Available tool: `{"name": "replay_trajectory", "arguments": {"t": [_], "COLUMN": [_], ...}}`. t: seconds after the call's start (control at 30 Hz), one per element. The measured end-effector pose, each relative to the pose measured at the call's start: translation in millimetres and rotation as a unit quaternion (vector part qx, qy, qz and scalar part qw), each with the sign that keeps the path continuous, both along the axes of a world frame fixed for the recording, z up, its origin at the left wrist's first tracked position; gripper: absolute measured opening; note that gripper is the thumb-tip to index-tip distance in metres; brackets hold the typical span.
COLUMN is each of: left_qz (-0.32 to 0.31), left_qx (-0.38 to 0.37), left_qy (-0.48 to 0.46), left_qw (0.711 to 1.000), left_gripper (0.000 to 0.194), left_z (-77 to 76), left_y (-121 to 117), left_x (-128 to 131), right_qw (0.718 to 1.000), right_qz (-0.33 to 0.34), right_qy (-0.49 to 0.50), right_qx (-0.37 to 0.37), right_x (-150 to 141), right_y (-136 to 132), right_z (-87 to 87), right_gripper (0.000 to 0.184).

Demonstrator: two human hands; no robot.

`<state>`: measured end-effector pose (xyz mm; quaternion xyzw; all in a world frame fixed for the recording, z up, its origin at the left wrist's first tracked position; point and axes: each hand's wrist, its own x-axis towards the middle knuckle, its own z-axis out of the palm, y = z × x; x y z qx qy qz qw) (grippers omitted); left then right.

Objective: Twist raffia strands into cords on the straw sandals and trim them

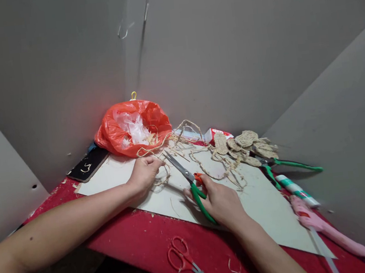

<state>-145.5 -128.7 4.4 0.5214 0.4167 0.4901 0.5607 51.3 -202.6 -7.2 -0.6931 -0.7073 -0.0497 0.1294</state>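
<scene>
My left hand pinches a thin braided straw cord above the white board. In my right hand are scissors with green and orange handles. Their blades point up and left, with the tips close to the cord at my left fingers. I cannot tell whether the blades touch the cord. More braided cord lies in loose loops on the board to the right. Beside it is a pile of flat, coiled straw pieces.
An orange plastic bag with scraps stands at the back. A black phone lies left. On the right are green-handled pliers, a white-and-green tube and a pink glue gun. Red scissors lie on the red cloth in front.
</scene>
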Motion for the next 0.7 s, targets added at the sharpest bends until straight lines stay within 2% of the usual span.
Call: {"name": "replay_trajectory", "arguments": {"t": [0.23,0.43,0.7], "left_qz": [-0.015,-0.027,-0.030], "left_qx": [-0.008,0.013,0.028], "left_qy": [-0.013,-0.013,-0.010], "left_qw": [1.000,0.999,0.999], "left_gripper": [0.015,0.017,0.021], "left_z": [3.3,6.8,4.0], "left_y": [-4.1,-6.3,-3.9], "left_x": [-0.8,-1.1,-1.4], "right_qw": [0.996,0.996,0.997], "right_qz": [-0.028,-0.034,-0.019], "right_qy": [-0.078,-0.074,-0.055], "right_qx": [-0.014,-0.037,-0.042], "right_x": [1.5,1.6,5.8], "right_y": [3.2,4.6,5.2], "right_z": [-0.6,2.4,-0.5], "right_gripper": [0.048,0.049,0.050]}}
